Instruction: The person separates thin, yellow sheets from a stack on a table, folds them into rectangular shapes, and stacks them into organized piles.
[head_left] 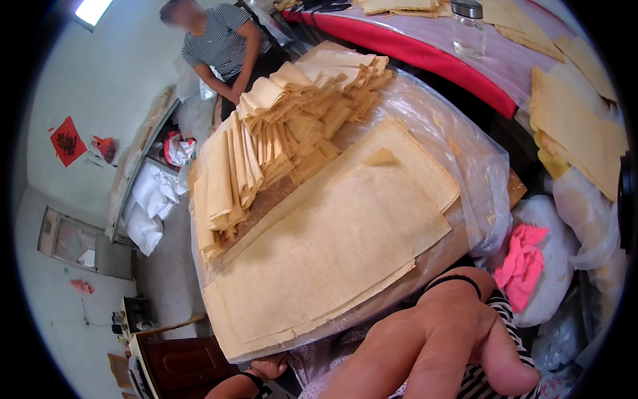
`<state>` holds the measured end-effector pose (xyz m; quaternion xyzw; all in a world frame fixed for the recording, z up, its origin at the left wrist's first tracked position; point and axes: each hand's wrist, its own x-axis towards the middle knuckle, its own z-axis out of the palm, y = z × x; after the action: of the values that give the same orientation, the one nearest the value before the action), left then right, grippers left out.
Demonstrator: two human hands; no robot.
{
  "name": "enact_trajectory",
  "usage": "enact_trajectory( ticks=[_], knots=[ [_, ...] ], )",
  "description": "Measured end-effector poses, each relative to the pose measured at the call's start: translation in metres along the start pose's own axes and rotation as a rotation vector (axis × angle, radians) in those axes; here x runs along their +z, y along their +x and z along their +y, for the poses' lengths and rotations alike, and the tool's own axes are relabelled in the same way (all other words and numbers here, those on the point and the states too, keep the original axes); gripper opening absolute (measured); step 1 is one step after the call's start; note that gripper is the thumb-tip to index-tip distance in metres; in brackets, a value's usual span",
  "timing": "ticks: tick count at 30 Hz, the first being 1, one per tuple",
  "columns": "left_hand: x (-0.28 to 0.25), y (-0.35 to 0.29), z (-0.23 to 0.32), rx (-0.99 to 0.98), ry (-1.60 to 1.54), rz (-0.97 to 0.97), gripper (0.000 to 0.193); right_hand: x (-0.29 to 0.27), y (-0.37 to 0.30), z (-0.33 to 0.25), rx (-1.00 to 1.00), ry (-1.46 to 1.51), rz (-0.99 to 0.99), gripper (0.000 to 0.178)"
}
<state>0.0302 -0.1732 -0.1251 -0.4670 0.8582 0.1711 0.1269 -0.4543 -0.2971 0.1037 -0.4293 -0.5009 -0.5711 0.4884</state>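
Note:
A flat stack of thin tan sheets (332, 239), slightly wrinkled, lies slanted across the table in front of me. A small loose scrap (381, 157) rests near its far right corner. My right hand (432, 346), a dark band at its wrist, is raised large and close over the lower right, apart from the sheets. Its fingers stretch down past the lower edge, with the thumb held apart; nothing shows in it. At the stack's near left corner is my left hand (269, 366), also banded at the wrist. Its fingers are mostly hidden.
Folded tan sheets (279, 139) are heaped along the table's far side. Clear plastic (458, 146) covers the table. Another person (226, 46) sits beyond it. A red-edged table (412, 43) bears a glass jar (468, 30). Pink cloth (522, 266) lies on a white bag.

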Motion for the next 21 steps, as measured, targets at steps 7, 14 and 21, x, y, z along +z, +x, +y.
enact_trajectory(
  ticks=[7,14,21],
  knots=[
    [0.007,-0.006,0.004,-0.005,-0.042,0.053,0.027,0.016,0.011,0.011,-0.339,-0.044,0.228,0.053],
    [0.011,-0.004,0.002,-0.043,-0.014,0.04,0.026,0.023,-0.007,0.015,-0.15,-0.067,0.149,0.044],
    [-0.011,0.006,0.004,0.006,-0.014,-0.099,0.032,0.034,-0.007,-0.041,0.631,0.23,0.277,0.043]
  ],
)
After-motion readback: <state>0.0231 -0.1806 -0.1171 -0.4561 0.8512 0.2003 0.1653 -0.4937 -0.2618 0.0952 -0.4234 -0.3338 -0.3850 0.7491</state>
